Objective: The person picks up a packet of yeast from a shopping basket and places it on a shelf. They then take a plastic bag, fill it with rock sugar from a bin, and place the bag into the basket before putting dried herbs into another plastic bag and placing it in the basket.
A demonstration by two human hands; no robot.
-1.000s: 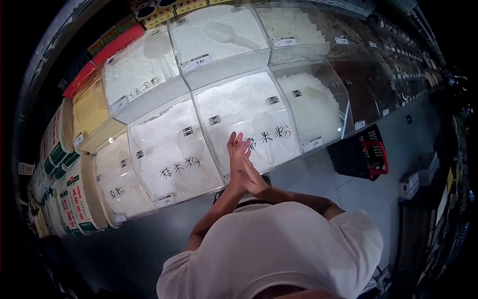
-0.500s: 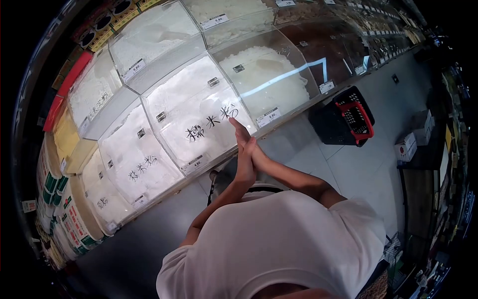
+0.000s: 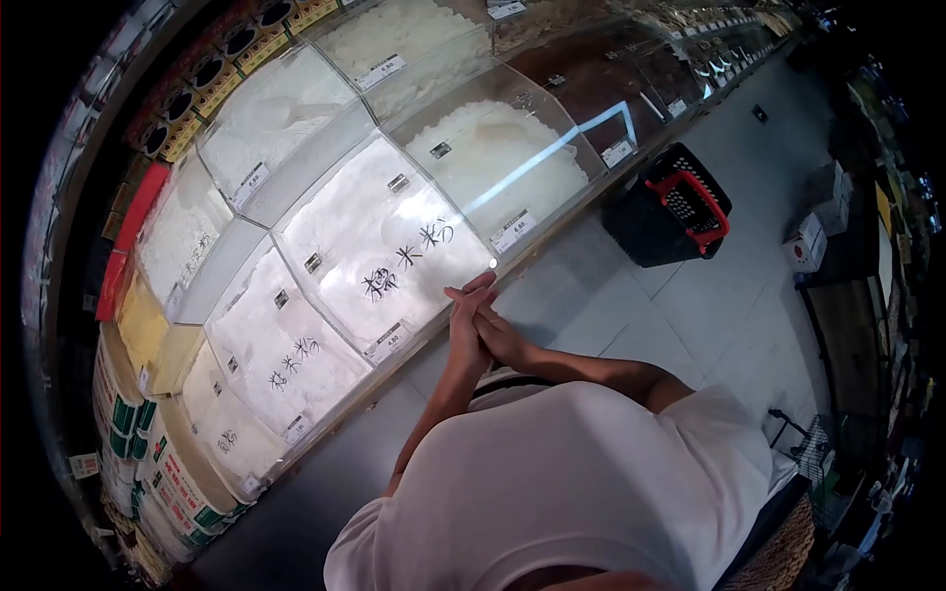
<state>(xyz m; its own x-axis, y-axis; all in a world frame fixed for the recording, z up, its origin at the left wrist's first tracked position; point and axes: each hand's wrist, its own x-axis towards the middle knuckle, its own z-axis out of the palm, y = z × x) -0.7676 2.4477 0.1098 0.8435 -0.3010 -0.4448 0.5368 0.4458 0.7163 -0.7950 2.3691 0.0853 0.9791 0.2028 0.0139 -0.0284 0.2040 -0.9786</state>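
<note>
My left hand point(image 3: 466, 325) and my right hand point(image 3: 506, 340) are clasped together in front of my body, with fingers crossing over each other. No object shows in either one. Just beyond them is the front edge of a clear-lidded bin point(image 3: 394, 246) of white flour, with black handwritten characters on its lid. A price label point(image 3: 386, 343) is fixed to its front. Neighbouring it on the right, a clear bin point(image 3: 512, 158) holds coarser white grains or flakes.
More lidded bins of white powder point(image 3: 286, 335) line the display leftward. A dark basket with a red handle point(image 3: 685, 212) stands on the tiled floor to the right. White cartons point(image 3: 808, 241) sit farther right, and printed sacks point(image 3: 182, 463) are stacked at lower left.
My hands have gone from palms pressed together with fingers pointing forward to clasped with fingers crossed, and are drawn back from the flour bin's lid. The view has shifted slightly.
</note>
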